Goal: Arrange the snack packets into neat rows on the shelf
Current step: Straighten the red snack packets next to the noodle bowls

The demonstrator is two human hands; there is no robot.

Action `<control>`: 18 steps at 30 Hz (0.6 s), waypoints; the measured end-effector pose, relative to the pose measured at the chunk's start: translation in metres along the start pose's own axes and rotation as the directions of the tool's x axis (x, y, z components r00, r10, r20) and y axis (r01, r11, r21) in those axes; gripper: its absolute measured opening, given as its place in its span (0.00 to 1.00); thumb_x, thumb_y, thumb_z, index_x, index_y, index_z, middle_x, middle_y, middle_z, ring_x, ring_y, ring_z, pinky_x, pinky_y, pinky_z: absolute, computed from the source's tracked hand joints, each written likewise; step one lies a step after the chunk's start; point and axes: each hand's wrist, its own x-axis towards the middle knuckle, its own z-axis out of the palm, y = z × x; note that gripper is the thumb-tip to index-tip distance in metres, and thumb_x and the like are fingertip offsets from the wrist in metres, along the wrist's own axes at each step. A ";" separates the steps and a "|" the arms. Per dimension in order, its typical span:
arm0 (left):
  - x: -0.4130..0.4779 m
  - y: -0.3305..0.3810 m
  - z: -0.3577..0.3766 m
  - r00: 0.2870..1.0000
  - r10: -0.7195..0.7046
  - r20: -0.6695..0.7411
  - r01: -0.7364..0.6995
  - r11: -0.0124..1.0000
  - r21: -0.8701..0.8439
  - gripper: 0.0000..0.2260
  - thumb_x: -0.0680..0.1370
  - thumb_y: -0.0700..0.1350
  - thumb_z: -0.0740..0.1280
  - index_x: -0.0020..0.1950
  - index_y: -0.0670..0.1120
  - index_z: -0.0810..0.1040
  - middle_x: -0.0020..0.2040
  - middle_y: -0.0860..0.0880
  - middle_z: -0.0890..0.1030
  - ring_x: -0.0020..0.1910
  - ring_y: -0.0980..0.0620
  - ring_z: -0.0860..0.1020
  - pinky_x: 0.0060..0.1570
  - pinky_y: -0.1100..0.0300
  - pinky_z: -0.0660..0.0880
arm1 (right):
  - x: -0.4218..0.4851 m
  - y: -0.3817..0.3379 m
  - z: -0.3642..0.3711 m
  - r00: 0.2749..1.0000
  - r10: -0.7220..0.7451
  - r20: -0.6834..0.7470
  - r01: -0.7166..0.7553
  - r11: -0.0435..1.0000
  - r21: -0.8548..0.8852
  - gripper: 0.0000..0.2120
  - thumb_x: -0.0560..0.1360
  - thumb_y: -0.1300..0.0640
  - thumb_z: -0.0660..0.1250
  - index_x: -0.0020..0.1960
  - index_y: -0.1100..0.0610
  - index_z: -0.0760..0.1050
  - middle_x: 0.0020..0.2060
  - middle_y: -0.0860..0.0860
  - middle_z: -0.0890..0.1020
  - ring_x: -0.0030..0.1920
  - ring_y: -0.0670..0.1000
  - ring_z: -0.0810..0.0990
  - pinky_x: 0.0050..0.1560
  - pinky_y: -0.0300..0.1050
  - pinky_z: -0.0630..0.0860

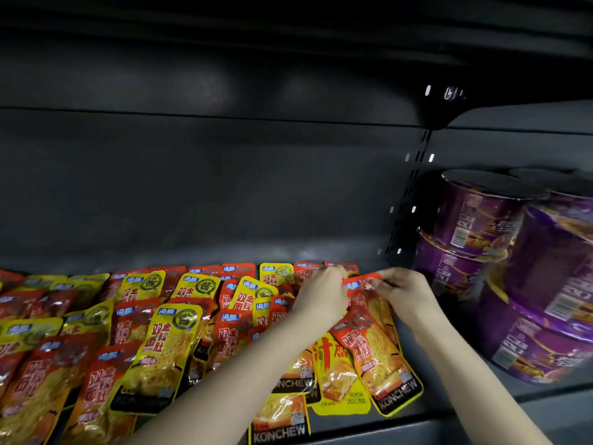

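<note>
KONCHEW stands in white on the near orange packet (279,422) and the yellow-edged red packet (382,354) (Chinese characters above).

A dark grey metal back panel (192,187) fills the view, dimly lit, beneath an upper shelf (256,24). A slotted upright (408,194) runs down at the right, with stacked purple tubs (475,220) just beside it.

Two hands (321,292), dozens of packets (163,345), several bowls (475,216)
</note>
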 end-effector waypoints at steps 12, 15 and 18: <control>0.019 -0.006 -0.002 0.996 -0.042 0.083 0.028 0.986 0.163 0.18 0.79 0.43 0.63 0.68 0.44 0.69 0.65 0.43 0.74 0.64 0.43 0.73 0.60 0.50 0.72 | 0.034 0.003 0.027 0.998 -0.057 -0.037 0.044 0.957 -0.286 0.06 0.74 0.61 0.67 0.46 0.60 0.83 0.42 0.55 0.84 0.47 0.55 0.81 0.42 0.39 0.70; 0.018 -0.009 -0.001 0.993 -0.028 0.115 0.002 0.975 0.224 0.15 0.78 0.44 0.63 0.65 0.43 0.71 0.64 0.43 0.74 0.64 0.43 0.72 0.61 0.50 0.71 | 0.031 0.004 0.029 0.996 -0.086 -0.020 0.073 0.928 -0.366 0.08 0.75 0.61 0.65 0.50 0.59 0.82 0.46 0.56 0.84 0.50 0.56 0.81 0.42 0.38 0.69; 0.017 -0.009 -0.002 0.992 -0.004 0.125 -0.031 0.960 0.277 0.16 0.78 0.44 0.63 0.66 0.43 0.70 0.64 0.42 0.74 0.64 0.42 0.71 0.62 0.49 0.70 | 0.028 0.003 0.027 0.993 -0.121 -0.011 0.106 0.905 -0.412 0.10 0.75 0.61 0.64 0.53 0.58 0.82 0.49 0.54 0.84 0.51 0.54 0.81 0.43 0.36 0.67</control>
